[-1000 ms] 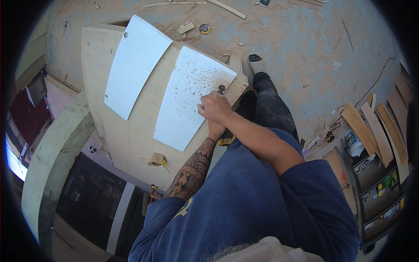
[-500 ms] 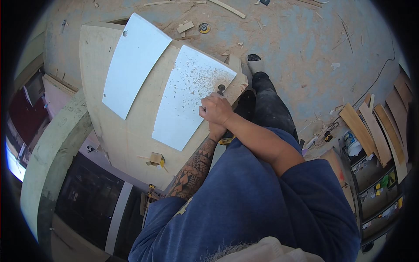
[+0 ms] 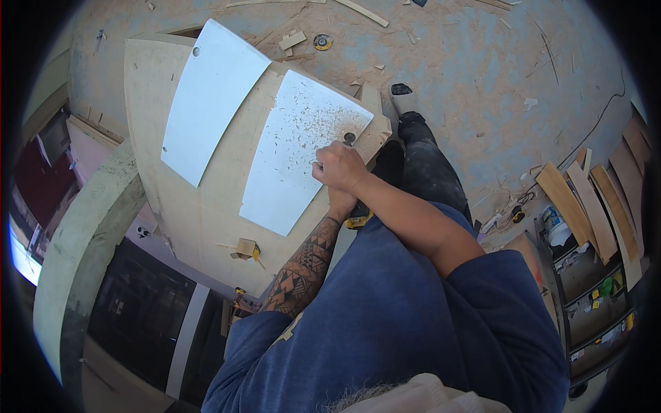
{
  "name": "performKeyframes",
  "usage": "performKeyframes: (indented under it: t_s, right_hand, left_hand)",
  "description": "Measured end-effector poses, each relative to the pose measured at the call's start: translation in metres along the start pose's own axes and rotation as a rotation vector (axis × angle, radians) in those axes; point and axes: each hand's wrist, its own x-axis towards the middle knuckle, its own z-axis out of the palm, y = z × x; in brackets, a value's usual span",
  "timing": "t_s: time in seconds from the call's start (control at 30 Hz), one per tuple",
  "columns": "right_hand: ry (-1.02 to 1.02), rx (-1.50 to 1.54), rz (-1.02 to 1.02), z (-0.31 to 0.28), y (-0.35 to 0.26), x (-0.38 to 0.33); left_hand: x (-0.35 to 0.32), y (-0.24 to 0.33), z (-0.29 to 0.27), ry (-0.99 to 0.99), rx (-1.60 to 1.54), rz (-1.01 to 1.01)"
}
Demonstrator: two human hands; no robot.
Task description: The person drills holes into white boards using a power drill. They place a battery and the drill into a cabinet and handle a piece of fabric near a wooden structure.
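Note:
My right hand (image 3: 339, 165) is closed in a fist over a drill that is mostly hidden beneath my hands. Under it is my left hand (image 3: 341, 201), at the end of a tattooed forearm; its fingers are largely covered, wrapped at the drill's handle. A yellow and black part of the drill (image 3: 358, 222) shows below my wrists. Just past my knuckles, a dark round bit (image 3: 350, 138) sits at the corner of a white curved panel (image 3: 272, 199). Wood shavings and brown dust lie scattered over that panel.
Another white panel (image 3: 210, 103), with a hole near two corners, lies left on the wooden worktop (image 3: 200, 213). A small tape measure (image 3: 246, 249) rests near its front. Offcuts (image 3: 292, 41) and a grinding disc (image 3: 322, 43) are on the floor. Curved boards (image 3: 568, 206) lean at right.
My hands have shifted very slightly left and up, and less of the bit's shaft shows above the panel. The panels stay in place.

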Motion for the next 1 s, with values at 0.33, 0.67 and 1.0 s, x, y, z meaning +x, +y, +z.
performKeyframes:
  t_s: [0.33, 0.67, 1.0]
  right_hand:
    - [0.017, 0.044, 0.014, -0.007, 0.004, -0.012]
    - [0.001, -0.020, -0.022, 0.009, 0.000, 0.000]
    - [0.062, 0.034, -0.025, 0.002, 0.000, -0.006]
  left_hand:
    - [-0.003, -0.001, 0.005, -0.054, 0.150, 0.051]
    - [-0.006, -0.008, 0.005, -0.031, -0.131, -0.079]
    - [-0.006, -0.020, 0.001, -0.033, 0.125, 0.067]
